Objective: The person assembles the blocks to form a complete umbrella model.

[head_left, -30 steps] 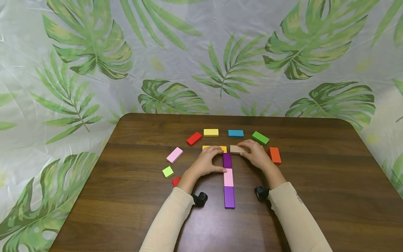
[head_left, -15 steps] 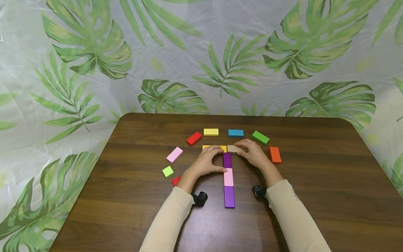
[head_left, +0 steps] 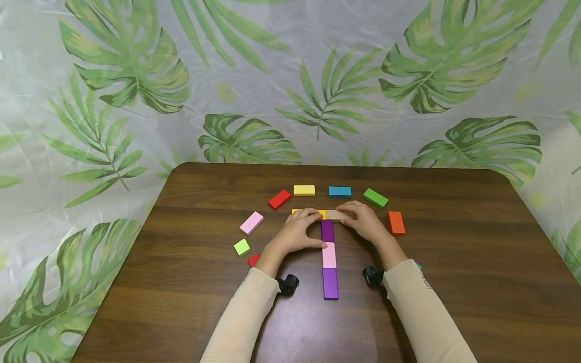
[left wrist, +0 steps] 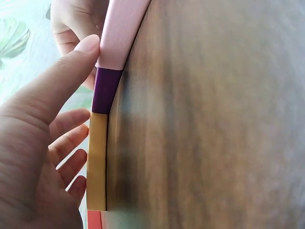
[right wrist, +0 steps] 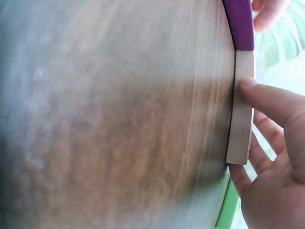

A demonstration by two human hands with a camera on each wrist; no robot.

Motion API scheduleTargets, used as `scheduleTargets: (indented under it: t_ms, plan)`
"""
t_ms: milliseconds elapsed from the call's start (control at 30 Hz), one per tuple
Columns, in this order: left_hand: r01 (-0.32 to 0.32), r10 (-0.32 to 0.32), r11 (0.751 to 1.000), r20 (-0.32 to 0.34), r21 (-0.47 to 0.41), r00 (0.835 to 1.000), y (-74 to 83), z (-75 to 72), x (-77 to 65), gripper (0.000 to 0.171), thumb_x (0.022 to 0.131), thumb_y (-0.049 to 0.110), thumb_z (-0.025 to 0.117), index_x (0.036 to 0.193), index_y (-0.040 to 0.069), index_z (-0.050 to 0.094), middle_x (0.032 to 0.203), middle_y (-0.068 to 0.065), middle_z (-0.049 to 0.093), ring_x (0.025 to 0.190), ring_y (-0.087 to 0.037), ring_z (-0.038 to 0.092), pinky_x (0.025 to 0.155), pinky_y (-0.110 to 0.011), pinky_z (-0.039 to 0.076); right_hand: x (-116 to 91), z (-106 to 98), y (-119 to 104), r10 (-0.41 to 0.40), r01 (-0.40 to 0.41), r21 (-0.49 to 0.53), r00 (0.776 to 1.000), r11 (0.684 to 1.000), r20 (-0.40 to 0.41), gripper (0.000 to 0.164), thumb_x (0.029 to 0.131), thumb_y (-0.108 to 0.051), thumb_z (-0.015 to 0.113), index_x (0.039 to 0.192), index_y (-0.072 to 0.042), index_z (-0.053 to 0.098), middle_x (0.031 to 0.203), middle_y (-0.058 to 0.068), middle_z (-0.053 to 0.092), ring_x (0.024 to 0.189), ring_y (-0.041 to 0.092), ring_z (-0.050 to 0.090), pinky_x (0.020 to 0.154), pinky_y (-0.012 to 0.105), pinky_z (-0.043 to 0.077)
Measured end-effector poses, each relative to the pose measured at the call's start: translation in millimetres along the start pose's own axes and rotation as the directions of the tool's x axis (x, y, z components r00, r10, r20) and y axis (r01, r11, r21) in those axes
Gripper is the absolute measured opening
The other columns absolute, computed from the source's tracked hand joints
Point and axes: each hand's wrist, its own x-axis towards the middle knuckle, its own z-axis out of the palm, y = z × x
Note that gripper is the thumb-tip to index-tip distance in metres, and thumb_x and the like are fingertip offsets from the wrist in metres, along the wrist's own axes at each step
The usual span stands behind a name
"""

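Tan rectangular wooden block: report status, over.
Right hand pinches tan rectangular wooden block. Left hand, thumb touching central pink rectangular block. Tan block's end against yellow-orange rectangular block. Nothing visibly in its way.

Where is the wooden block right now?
In the head view, the wooden block lies immediately right of the yellow-orange block, at the far end of the dark purple block; the right hand pinches it.

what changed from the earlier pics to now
The right hand slid the tan block leftward, closing the gap to the orange-yellow block. Nothing was visibly taken hold of or let go. The left hand, the pink block by its thumb and the purple block nearest the person stayed put.
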Motion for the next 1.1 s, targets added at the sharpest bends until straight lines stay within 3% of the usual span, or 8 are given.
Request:
scheduleTargets:
  t_ms: [200,500,1100]
  plan:
    - [-0.002,0.002,1.000,0.004,0.026,1.000,0.0,1.3,1.8,0.074,0.068,0.054,0.069,0.128,0.015,0.050,0.132,-0.001,0.041,0.124,-0.020,0.030,0.102,-0.039,0.020,-0.7,-0.2,-0.4,-0.005,0.005,0.005,1.000,1.000,-0.001,0.032,0.082,-0.006,0.064,0.114,-0.003,0.061,0.114,0.015,0.055,0.111,0.032,0.046,0.094,0.050,0.031]
    - [-0.048,0.048,0.999,-0.007,-0.012,0.999,0.0,3.9,6.3,0.074,0.069,0.051,0.070,0.128,0.012,0.050,0.131,-0.001,0.043,0.123,-0.017,0.031,0.101,-0.031,0.025,-0.6,0.8,0.8,-0.008,0.008,0.006,1.000,1.000,-0.007,0.032,0.082,-0.005,0.064,0.114,-0.003,0.061,0.114,0.015,0.056,0.110,0.032,0.047,0.094,0.050,0.032]
    - [-0.024,0.023,1.000,0.062,0.010,0.998,1.2,0.8,7.9,0.074,0.070,0.055,0.068,0.132,0.020,0.047,0.133,0.000,0.038,0.124,-0.018,0.027,0.101,-0.034,0.025,-1.2,1.6,1.7,-0.003,0.003,0.013,1.000,1.000,-0.011,0.032,0.082,-0.005,0.065,0.114,-0.003,0.061,0.114,0.015,0.055,0.110,0.032,0.046,0.094,0.050,0.032]
